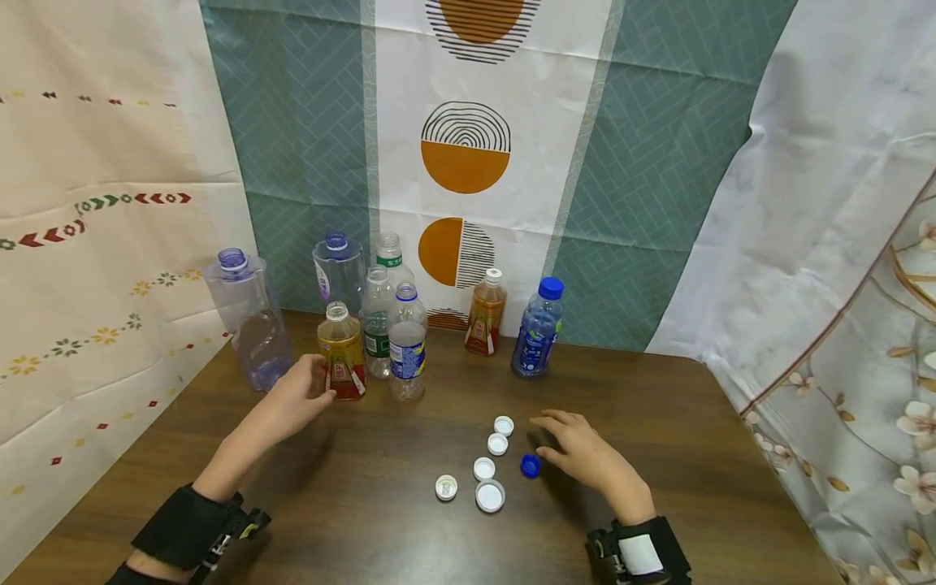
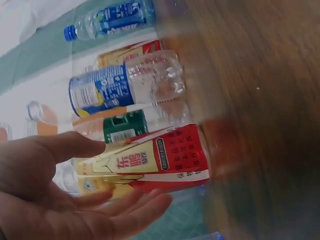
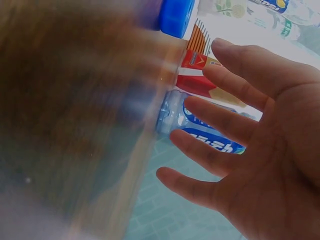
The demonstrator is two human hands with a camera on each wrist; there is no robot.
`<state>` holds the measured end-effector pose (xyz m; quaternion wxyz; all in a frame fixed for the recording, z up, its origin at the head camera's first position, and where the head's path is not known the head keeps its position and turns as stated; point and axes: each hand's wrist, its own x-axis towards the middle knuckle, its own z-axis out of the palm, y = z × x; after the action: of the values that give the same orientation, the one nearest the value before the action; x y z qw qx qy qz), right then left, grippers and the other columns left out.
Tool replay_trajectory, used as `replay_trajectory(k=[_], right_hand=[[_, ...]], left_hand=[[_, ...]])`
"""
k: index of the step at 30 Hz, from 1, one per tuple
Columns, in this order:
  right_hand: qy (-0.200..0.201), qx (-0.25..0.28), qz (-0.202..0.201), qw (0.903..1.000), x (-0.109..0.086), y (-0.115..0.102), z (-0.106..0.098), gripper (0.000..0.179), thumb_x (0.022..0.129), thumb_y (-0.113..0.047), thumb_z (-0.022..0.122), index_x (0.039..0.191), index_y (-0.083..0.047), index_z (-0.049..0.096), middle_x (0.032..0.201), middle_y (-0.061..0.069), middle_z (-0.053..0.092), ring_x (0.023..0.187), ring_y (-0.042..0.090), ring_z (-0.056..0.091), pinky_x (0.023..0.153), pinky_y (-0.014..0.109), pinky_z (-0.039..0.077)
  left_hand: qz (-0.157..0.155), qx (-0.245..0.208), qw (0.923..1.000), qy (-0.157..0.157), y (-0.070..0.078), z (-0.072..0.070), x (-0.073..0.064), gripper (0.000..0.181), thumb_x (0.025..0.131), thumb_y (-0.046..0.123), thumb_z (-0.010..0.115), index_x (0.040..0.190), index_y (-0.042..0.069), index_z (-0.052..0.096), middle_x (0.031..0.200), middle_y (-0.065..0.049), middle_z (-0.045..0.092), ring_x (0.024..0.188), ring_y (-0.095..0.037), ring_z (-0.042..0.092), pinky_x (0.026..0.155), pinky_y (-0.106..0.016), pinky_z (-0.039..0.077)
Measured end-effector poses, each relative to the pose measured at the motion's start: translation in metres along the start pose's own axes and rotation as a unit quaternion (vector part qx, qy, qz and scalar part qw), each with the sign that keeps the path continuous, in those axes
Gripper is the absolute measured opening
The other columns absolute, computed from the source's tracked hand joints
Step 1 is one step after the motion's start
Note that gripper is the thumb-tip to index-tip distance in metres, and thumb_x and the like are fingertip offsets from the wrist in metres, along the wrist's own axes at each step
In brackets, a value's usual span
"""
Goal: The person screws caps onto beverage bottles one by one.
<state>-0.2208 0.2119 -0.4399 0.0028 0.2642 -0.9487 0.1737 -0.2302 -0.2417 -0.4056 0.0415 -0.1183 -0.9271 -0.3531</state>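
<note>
In the head view my left hand [image 1: 298,394] is at the near-left side of an uncapped bottle with a red and yellow label [image 1: 341,353]. The left wrist view has the thumb and loosely bent fingers [image 2: 145,212] spread apart, with that bottle's label [image 2: 165,155] between and beyond them. My right hand [image 1: 581,447] hovers over the table, palm down, its fingers [image 3: 210,115] spread and holding nothing. Just left of its thumb lies a blue cap [image 1: 530,465]. Several white caps [image 1: 484,469] lie further left, open side up.
Uncapped clear bottles stand around the left hand, including a blue-labelled bottle [image 1: 407,345] and a large purplish bottle [image 1: 252,321]. Further back are a white-capped bottle [image 1: 486,315] and a blue-capped bottle [image 1: 537,329]. A patterned curtain [image 1: 468,81] hangs behind the table [image 1: 409,536].
</note>
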Motion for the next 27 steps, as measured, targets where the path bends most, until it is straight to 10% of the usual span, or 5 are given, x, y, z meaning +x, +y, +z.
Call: replay_trajectory(k=[11, 27], right_hand=[[-0.004, 0.005, -0.005, 1.0, -0.001, 0.001, 0.0, 0.041, 0.097, -0.013, 0.069, 0.135, 0.001, 0.06, 0.139, 0.025, 0.055, 0.128, 0.05, 0.05, 0.105, 0.065, 0.042], [-0.018, 0.003, 0.009, 0.9998, -0.002, 0.002, -0.002, 0.042, 0.096, -0.014, 0.07, 0.135, 0.0, 0.061, 0.14, 0.025, 0.055, 0.129, 0.051, 0.049, 0.106, 0.065, 0.041]], left_hand=[[-0.069, -0.047, 0.995, 0.054, -0.017, 0.005, 0.031, 0.1, 0.094, 0.024, 0.075, 0.149, -0.019, 0.004, 0.144, -0.049, 0.024, 0.135, -0.063, 0.029, 0.109, -0.072, 0.031], [-0.092, -0.105, 0.9868, 0.083, -0.021, 0.016, 0.052, 0.091, 0.092, 0.018, 0.077, 0.15, -0.012, 0.014, 0.145, -0.041, 0.037, 0.134, -0.056, 0.04, 0.111, -0.067, 0.034]])
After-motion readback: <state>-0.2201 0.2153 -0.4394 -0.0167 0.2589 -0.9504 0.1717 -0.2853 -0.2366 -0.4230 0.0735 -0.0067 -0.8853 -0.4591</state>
